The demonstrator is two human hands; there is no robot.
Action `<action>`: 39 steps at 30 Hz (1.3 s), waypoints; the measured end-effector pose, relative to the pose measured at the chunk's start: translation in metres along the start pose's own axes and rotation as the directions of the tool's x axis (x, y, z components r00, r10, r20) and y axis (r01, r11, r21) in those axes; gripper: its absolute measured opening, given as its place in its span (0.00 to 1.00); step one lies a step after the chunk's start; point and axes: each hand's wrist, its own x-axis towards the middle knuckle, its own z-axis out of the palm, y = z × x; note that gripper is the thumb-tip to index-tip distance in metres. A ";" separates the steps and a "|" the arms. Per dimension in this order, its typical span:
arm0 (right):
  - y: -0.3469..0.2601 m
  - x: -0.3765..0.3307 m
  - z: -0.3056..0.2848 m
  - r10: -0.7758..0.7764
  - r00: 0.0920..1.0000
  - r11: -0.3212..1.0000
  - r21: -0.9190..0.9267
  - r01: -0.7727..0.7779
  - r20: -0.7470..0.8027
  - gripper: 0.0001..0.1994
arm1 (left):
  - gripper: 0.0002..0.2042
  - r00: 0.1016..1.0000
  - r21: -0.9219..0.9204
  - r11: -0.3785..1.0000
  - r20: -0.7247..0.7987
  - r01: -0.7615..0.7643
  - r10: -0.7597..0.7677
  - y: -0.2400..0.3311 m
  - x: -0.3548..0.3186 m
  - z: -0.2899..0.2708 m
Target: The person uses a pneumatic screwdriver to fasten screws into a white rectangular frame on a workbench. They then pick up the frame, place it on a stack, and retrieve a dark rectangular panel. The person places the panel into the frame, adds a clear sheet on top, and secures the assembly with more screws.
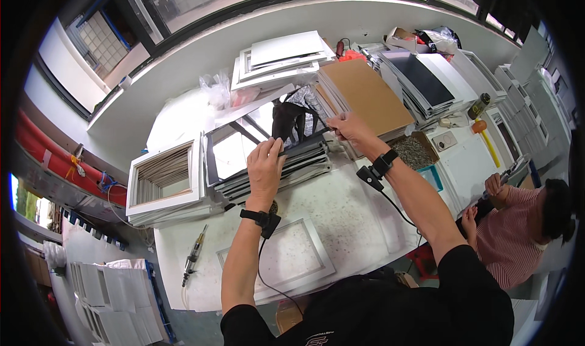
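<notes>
Here, left hand (264,166) and right hand (352,128) at black-edged panels (229,156).

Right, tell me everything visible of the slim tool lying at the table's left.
The slim tool is straight, with a thin tip, a yellowish section and metallic-looking silver and black parts. It lies unheld on the white table, tip toward the far side, a pale hose apparently at the near end.

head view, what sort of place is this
Likely a frame-assembly workshop: stacked white frames, a driver-like tool on the white table, and a heap of small metallic pieces.
</notes>
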 end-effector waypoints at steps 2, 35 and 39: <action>0.005 -0.001 0.005 0.002 0.999 1.000 -0.004 -0.002 -0.037 0.15 | 0.25 1.000 -0.012 1.000 -0.011 -0.024 0.024 -0.003 -0.003 -0.001; -0.030 -0.202 0.016 -0.360 0.820 0.856 -0.191 0.480 0.445 0.13 | 0.23 0.936 -0.145 0.987 0.351 0.069 -0.013 0.087 -0.005 -0.230; 0.055 -0.229 0.048 -0.185 0.934 0.982 0.100 0.162 0.305 0.14 | 0.19 0.832 -0.127 0.928 0.497 0.351 -0.247 0.087 -0.055 -0.218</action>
